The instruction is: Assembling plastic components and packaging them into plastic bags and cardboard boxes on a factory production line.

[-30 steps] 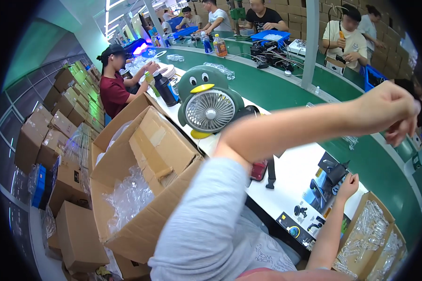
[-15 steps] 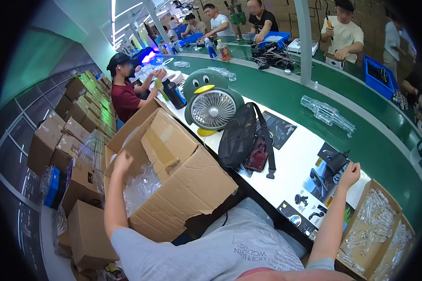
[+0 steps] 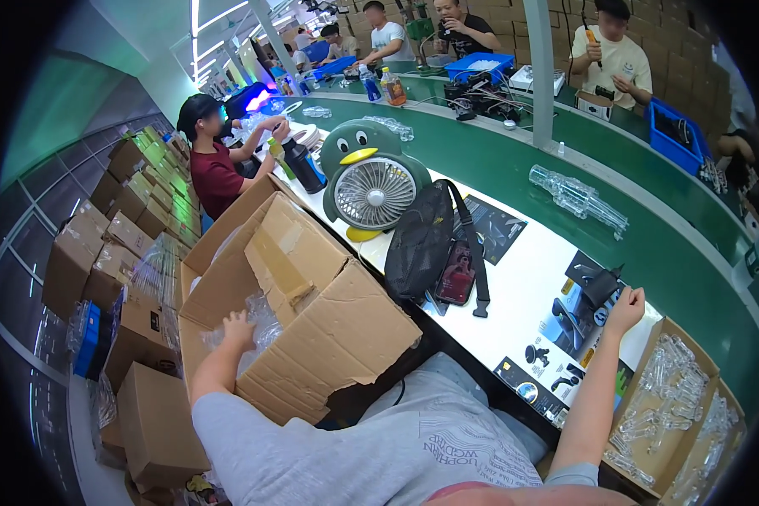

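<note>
Inside the large cardboard box (image 3: 346,337), my left hand (image 3: 238,331) reaches down with its fingers apart, over a heap of clear plastic bags (image 3: 266,325). Whether its fingertips touch the plastic is hard to tell. My right hand (image 3: 626,310) is closed at the right end of the white table, on a black plastic part (image 3: 602,289) with a pointed tip and a round, toothed-looking disc below. Beneath that part lie printed sheets (image 3: 569,325) with pictures of phone mounts.
A penguin-shaped fan (image 3: 374,196), a black bag (image 3: 417,253) and a phone (image 3: 457,274) occupy the table. Dark bottles (image 3: 304,167) stand beyond the box. A tray of clear plastic pieces (image 3: 662,405) sits at right. Clear packaging (image 3: 578,198) lies on the green conveyor (image 3: 649,244). Co-workers sit around.
My left hand has moved lower and nearer into the box, and its fingers have spread from a closed shape. My right hand stays by the black part. The view has shifted slightly.
</note>
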A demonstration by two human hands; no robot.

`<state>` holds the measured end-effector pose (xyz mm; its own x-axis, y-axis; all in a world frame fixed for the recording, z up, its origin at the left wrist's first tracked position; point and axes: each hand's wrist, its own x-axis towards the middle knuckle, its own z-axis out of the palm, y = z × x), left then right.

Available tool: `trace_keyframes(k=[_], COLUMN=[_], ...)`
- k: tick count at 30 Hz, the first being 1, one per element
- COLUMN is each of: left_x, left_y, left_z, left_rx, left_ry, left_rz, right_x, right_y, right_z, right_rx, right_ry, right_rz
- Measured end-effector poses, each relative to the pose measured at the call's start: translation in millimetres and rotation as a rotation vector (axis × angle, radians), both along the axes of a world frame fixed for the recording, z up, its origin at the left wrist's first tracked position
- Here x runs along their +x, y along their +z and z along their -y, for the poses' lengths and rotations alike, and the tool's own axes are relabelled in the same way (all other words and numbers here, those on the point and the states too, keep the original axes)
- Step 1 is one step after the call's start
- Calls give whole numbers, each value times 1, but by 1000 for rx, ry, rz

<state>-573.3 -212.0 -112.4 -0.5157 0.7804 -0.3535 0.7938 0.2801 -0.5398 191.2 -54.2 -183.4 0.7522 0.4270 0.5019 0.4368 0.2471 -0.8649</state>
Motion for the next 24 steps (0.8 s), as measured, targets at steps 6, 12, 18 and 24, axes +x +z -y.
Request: trace_keyframes(k=[6,12,18,24], left_x=[-32,5,-14,-54], left_y=[-26,-17,-24,-54], left_z=[4,-2,-3,0], left_rx=[-252,-106,-156,-113], left_ry=[-402,-152,88,-19], left_rz=[-212,-141,-60,43], right_x=[-8,-1,-1,1], right_y=[2,-2,1,-1], right_z=[-5,-3,0,-2], right_rx=[6,-15,13,18], right_ry=[32,11,7,2], right_rz=[-50,-41,-33,-43])
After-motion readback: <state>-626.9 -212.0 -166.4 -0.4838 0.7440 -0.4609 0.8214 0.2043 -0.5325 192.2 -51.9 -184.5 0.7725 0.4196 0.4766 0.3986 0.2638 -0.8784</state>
